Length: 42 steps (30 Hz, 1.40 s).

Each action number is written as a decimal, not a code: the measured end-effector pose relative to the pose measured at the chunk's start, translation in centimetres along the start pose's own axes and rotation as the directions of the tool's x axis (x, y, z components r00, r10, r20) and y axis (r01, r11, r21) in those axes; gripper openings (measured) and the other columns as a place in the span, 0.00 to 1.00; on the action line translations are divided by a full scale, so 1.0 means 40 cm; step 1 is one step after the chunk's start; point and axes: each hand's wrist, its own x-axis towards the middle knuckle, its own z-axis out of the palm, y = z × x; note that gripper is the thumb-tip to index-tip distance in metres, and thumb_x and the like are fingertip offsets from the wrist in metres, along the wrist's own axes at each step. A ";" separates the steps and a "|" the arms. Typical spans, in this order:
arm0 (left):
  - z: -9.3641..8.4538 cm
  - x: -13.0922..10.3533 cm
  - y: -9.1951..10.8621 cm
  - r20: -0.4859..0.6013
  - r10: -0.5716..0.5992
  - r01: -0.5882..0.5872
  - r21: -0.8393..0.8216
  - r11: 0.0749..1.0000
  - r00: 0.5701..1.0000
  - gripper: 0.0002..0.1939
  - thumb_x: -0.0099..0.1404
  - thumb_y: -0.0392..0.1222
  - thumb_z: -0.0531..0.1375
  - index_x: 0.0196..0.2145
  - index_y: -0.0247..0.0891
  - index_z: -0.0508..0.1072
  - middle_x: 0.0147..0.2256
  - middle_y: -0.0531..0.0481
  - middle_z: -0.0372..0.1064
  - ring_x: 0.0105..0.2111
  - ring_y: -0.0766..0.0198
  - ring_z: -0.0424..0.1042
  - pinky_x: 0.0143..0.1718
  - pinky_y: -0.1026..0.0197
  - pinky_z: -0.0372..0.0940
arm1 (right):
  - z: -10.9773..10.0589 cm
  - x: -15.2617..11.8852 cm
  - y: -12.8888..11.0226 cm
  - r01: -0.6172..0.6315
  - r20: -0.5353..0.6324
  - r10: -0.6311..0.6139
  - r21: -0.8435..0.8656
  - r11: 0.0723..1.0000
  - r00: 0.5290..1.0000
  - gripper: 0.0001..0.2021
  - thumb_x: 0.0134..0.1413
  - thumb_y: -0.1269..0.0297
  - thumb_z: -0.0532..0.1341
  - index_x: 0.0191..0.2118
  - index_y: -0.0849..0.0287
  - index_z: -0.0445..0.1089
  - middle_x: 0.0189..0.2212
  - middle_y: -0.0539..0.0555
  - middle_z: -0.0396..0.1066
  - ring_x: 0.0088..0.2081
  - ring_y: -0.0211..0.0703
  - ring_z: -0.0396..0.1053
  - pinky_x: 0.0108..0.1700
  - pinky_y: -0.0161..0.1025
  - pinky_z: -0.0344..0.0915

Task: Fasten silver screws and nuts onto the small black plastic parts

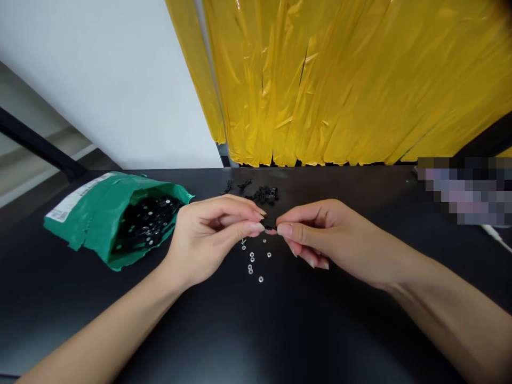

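Note:
Between my two hands is a small black part point(270, 224), its exact kind too small to make out. My left hand point(218, 229) pinches its left end with thumb and fingertips. From the other side my right hand point(320, 232) pinches the right end, the lower fingers curled loosely beneath. Several small silvery rings point(252, 260), like washers or nuts, lie scattered on the black table just below the hands. Behind the hands sits a small pile of black pieces point(267, 194), partly hidden by the left hand's fingers.
To the left, an open green plastic bag point(92, 218) holds many black pieces with shiny bits. Yellow plastic strips point(340, 80) hang behind the black table point(256, 336), beside a white panel point(132, 80). At the right are a blurred-out object point(468, 192) and a white cable point(497, 234).

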 end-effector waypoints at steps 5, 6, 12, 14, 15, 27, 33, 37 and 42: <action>-0.031 0.003 -0.006 0.226 0.363 -0.424 0.353 0.834 0.904 0.09 0.63 0.26 0.70 0.39 0.35 0.82 0.41 0.46 0.83 0.42 0.66 0.83 0.47 0.70 0.77 | -0.005 0.011 0.018 -0.009 0.005 0.009 0.026 1.000 1.000 0.07 0.62 0.61 0.70 0.35 0.58 0.76 0.25 0.44 0.69 0.24 0.27 0.63 0.25 0.26 0.59; -0.034 0.004 -0.007 0.250 0.387 -0.457 0.371 0.809 0.888 0.08 0.63 0.26 0.70 0.40 0.34 0.82 0.41 0.45 0.83 0.42 0.65 0.83 0.48 0.69 0.77 | -0.004 0.013 0.020 -0.013 0.001 0.013 0.025 1.000 1.000 0.08 0.63 0.61 0.69 0.35 0.58 0.76 0.26 0.44 0.69 0.24 0.27 0.63 0.26 0.26 0.59; -0.023 -0.003 -0.001 0.198 0.390 -0.437 0.384 0.813 0.899 0.07 0.63 0.27 0.70 0.37 0.36 0.82 0.40 0.47 0.84 0.38 0.66 0.84 0.42 0.68 0.78 | -0.011 0.017 0.026 0.020 -0.024 -0.020 -0.004 1.000 1.000 0.07 0.66 0.60 0.67 0.39 0.59 0.75 0.25 0.43 0.66 0.24 0.29 0.61 0.26 0.30 0.59; -0.017 -0.005 0.008 0.175 0.356 -0.397 0.394 0.829 0.918 0.08 0.63 0.28 0.71 0.38 0.39 0.82 0.40 0.49 0.84 0.37 0.65 0.84 0.40 0.67 0.79 | -0.017 0.011 0.024 0.055 -0.028 -0.057 -0.063 0.996 0.998 0.08 0.68 0.60 0.65 0.45 0.58 0.78 0.24 0.44 0.65 0.25 0.30 0.60 0.27 0.31 0.58; -0.014 -0.006 0.012 0.171 0.335 -0.375 0.401 0.836 0.927 0.09 0.63 0.29 0.71 0.38 0.41 0.83 0.40 0.50 0.84 0.37 0.65 0.84 0.39 0.67 0.79 | -0.019 0.007 0.022 0.071 -0.029 -0.074 -0.105 0.992 0.997 0.09 0.69 0.60 0.63 0.47 0.57 0.79 0.24 0.44 0.64 0.26 0.31 0.60 0.28 0.32 0.58; -0.015 -0.016 0.025 0.230 0.342 -0.412 0.482 0.774 0.911 0.09 0.63 0.30 0.69 0.38 0.45 0.82 0.41 0.50 0.84 0.35 0.63 0.84 0.32 0.65 0.79 | 0.020 0.010 0.020 0.172 -0.136 -0.218 -0.286 0.943 0.966 0.08 0.62 0.56 0.69 0.37 0.54 0.82 0.34 0.48 0.76 0.35 0.39 0.69 0.37 0.38 0.63; -0.003 -0.011 0.020 0.180 0.274 -0.322 0.350 0.879 0.945 0.15 0.61 0.30 0.72 0.46 0.41 0.81 0.44 0.47 0.83 0.43 0.61 0.83 0.44 0.62 0.80 | 0.016 0.006 0.031 0.311 -0.143 -0.433 -0.504 0.806 0.890 0.08 0.67 0.59 0.66 0.36 0.54 0.81 0.32 0.48 0.74 0.33 0.37 0.69 0.35 0.37 0.63; 0.001 -0.009 0.007 0.167 0.154 -0.199 0.304 0.931 0.974 0.18 0.61 0.39 0.75 0.50 0.43 0.81 0.43 0.48 0.83 0.41 0.61 0.83 0.42 0.61 0.79 | 0.022 0.003 0.038 0.372 -0.127 -0.528 -0.573 0.730 0.839 0.07 0.68 0.62 0.65 0.39 0.54 0.81 0.33 0.50 0.75 0.34 0.38 0.71 0.36 0.38 0.65; -0.002 -0.003 0.003 0.132 0.082 -0.116 0.274 0.955 0.988 0.09 0.64 0.35 0.72 0.43 0.44 0.84 0.38 0.51 0.84 0.35 0.65 0.82 0.36 0.67 0.77 | 0.024 0.004 0.040 0.422 -0.061 -0.581 -0.626 0.656 0.812 0.08 0.70 0.66 0.63 0.42 0.54 0.81 0.36 0.51 0.76 0.36 0.39 0.73 0.37 0.38 0.66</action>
